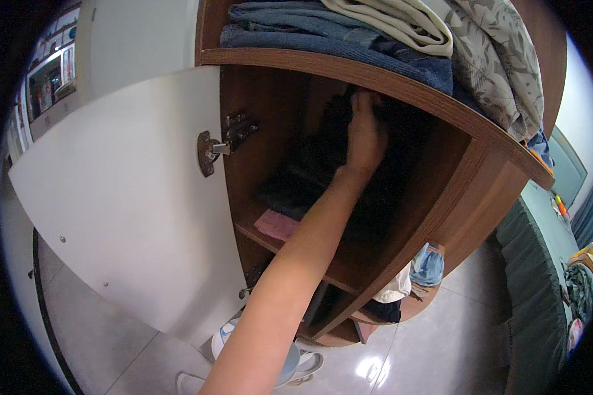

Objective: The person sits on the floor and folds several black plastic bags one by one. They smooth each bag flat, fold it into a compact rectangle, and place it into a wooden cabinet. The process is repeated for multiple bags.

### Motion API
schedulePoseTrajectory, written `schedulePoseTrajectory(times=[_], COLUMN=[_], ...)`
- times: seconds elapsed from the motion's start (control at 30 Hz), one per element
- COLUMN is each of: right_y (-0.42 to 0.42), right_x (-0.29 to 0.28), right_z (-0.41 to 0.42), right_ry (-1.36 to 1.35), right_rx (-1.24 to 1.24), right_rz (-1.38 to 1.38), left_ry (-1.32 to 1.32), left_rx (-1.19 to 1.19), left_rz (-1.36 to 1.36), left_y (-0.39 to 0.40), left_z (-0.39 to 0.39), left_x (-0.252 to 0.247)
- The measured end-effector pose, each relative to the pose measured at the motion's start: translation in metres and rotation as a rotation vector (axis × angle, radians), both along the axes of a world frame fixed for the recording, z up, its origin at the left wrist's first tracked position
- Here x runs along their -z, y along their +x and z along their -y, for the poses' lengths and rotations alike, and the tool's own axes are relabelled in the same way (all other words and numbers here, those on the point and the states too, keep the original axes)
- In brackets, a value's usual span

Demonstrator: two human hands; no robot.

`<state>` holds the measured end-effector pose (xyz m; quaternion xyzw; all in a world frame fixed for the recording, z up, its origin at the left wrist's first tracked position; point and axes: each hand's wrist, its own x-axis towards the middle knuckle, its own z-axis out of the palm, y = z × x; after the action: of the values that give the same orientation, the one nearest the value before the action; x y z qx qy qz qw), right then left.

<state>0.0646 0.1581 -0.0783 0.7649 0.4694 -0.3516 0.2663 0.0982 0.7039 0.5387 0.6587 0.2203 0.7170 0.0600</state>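
My left hand point(366, 129) reaches deep into the dark compartment of a brown wooden cabinet point(454, 197). It is against or beside a dark pile of folded fabric point(304, 163); shadow hides the fingertips, and whether they grip anything cannot be told. A pink cloth point(276, 224) lies at the front left of the compartment, under the dark pile. The white cabinet door point(128, 197) stands open on the left, on a metal hinge point(209, 153). My right hand is out of view.
Folded jeans point(296, 39), cream trousers point(400, 22) and leaf-patterned fabric point(499, 59) rest on the shelf above. Lower curved shelves hold light-blue denim point(427, 266) and white cloth point(397, 286). Sandals point(309, 364) lie on the tiled floor. A green-covered bed point(529, 266) bearing clothes stands right.
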Motion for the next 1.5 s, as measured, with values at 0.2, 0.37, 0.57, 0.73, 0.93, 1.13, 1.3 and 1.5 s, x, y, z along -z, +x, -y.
schedulePoseTrajectory(times=[0.2, 0.37, 0.57, 0.73, 0.93, 1.13, 1.3, 1.5], right_y=[-0.002, 0.001, -0.002, 0.002, 0.006, 0.007, 0.008, 0.005], right_x=[0.004, 0.042, 0.067, 0.058, 0.05, 0.051, 0.043, 0.028], right_z=[0.011, 0.025, 0.036, 0.029, 0.023, 0.026, 0.022, 0.015], right_ry=[0.03, 0.125, 0.136, 0.078, 0.044, 0.026, -0.004, -0.097], right_rx=[-0.024, -0.019, -0.051, -0.02, 0.004, 0.03, 0.067, -0.002], right_rz=[0.023, 0.04, 0.092, 0.061, 0.046, 0.03, 0.016, 0.043], left_ry=[-0.138, -0.038, 0.031, -0.173, 0.127, -0.087, -0.154, -0.308], left_rx=[-0.179, -0.234, -0.356, -0.513, -0.761, -0.747, -0.427, -0.078], left_rz=[-0.439, -0.607, -0.8, -1.195, -1.342, -1.279, -1.093, -1.217], left_y=[-0.007, -0.017, -0.046, -0.059, -0.063, -0.062, -0.07, -0.076], left_z=[-0.03, -0.04, -0.013, 0.014, 0.029, 0.0, -0.002, 0.016], left_x=[0.004, -0.002, -0.02, -0.017, 0.006, -0.005, 0.015, 0.031])
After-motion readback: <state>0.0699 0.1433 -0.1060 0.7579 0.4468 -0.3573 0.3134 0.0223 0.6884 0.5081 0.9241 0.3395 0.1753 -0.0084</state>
